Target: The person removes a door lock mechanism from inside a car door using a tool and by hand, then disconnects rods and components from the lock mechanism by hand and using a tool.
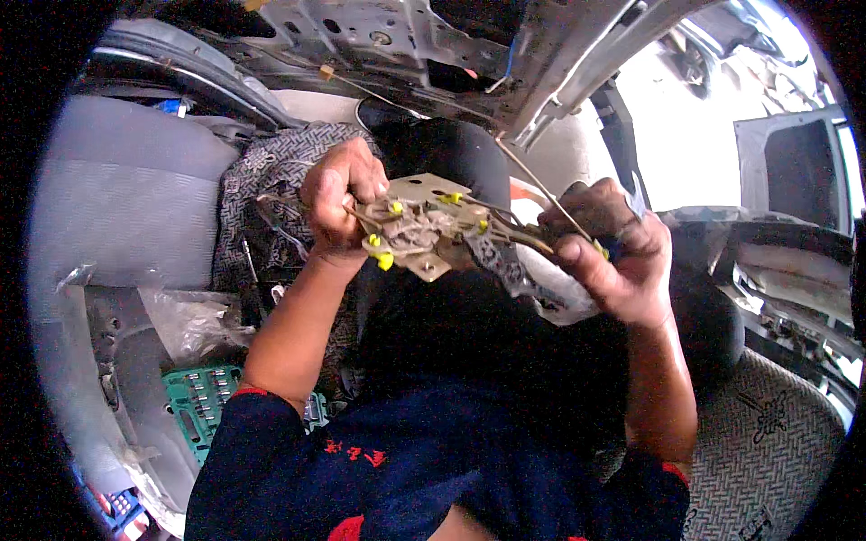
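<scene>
Between my hands, above my lap, is a dirty metal door latch mechanism (419,225) with a flat plate, thin rods and bright yellow clips. My left hand (345,194) is closed around a rod at its left end, fingers curled in. My right hand (622,248) grips the rods at the right end, with the thumb pressed on them. A long thin rod (546,189) slants from the bare metal door frame down to the right hand. Below the rods hangs a dark, worn strip (505,266). The parts inside my right fist are partly hidden.
Bare sheet metal with holes (379,41) spans the top. At left are a grey seat (135,198), patterned fabric (271,171) and a clear plastic bag (203,325). A green socket set case (203,397) lies open by my left elbow. Patterned matting (767,442) covers the lower right.
</scene>
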The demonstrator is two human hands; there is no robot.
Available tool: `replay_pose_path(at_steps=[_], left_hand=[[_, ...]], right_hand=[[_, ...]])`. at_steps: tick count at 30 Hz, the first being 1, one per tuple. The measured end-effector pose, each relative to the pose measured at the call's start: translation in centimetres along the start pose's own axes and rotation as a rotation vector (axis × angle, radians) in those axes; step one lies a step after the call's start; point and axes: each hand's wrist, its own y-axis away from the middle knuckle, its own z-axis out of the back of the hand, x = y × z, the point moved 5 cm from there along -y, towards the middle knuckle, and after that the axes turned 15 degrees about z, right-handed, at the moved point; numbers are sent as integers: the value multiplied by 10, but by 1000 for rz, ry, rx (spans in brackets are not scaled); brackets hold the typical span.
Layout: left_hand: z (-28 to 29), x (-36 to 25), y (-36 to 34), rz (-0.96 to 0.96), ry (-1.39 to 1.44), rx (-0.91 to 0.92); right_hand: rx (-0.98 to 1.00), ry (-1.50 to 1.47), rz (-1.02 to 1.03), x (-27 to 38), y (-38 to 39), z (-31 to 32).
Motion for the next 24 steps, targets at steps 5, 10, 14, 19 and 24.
replay_pose_path(at_steps=[5,10,14,19,24], left_hand=[[19,14,11,-124,85,182],[11,1,13,-142,-7,100],[13,1,11,-223,-45,157],[8,-3,14,-249,-118,99],[3,-1,13,-156,-61,67]], right_hand=[[88,-116,-51,14,-8,-16],[261,21,34,20,-17,-19],[265,23,17,20,-14,-21],[288,-9,32,19,-12,-21],[208,-28,53,12,-9,-21]])
